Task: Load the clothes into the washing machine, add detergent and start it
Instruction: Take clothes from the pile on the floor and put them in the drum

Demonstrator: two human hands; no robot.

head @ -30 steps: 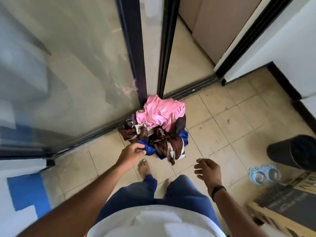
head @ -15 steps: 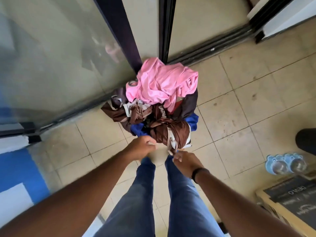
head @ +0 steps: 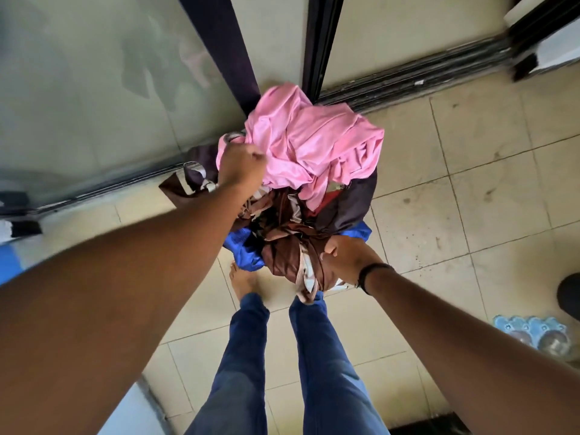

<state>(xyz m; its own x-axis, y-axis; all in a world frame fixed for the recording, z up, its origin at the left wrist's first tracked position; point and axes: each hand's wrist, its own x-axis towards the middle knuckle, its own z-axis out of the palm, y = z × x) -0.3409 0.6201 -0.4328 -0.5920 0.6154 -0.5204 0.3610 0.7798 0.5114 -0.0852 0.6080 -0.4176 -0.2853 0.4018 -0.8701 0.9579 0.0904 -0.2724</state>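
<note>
A heap of clothes stands on the tiled floor by the sliding glass door. A pink garment (head: 317, 146) lies on top, brown and dark cloth (head: 292, 243) below it, and blue fabric (head: 243, 249) shows at the bottom. My left hand (head: 240, 166) grips the left side of the heap, fingers curled into the pink and dark cloth. My right hand (head: 345, 259) grips the brown cloth on the near right side. No washing machine or detergent appears in this view.
The sliding door's dark frame (head: 320, 42) and floor track (head: 408, 80) run just behind the heap. A pack of water bottles (head: 533, 334) lies at the right, beside a dark round object (head: 569, 296). My bare feet and jeans-clad legs stand right before the heap.
I have bent closer to the heap. My left hand went from the near edge up to the left side by the pink garment, and my right hand closed on the brown cloth.
</note>
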